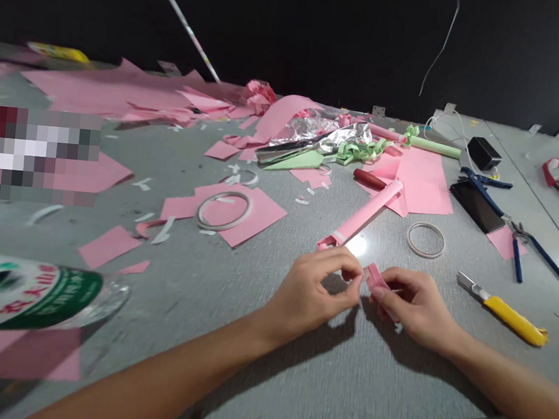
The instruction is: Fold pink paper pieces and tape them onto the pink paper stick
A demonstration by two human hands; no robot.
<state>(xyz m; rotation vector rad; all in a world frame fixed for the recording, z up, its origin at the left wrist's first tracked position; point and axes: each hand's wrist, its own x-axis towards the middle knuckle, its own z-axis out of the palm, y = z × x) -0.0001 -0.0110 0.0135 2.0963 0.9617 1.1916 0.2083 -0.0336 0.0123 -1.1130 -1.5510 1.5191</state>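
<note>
Near the front of the table, my right hand pinches a small folded piece of pink paper between thumb and fingers. My left hand is closed in a pinch just left of it, fingertips almost at the paper's edge. A small pale bit shows between the fingertips and the paper; what the left fingers hold is too small to make out. Just beyond my hands lies a rolled pink paper tube, its near end gathered and a pale band around it. A roll of tape lies flat beyond my right hand.
On the right lie a yellow utility knife with its blade out, blue-handled pliers and a phone. A larger tape ring rests on pink paper at left. A plastic bottle lies at far left. Paper scraps and foil cover the back.
</note>
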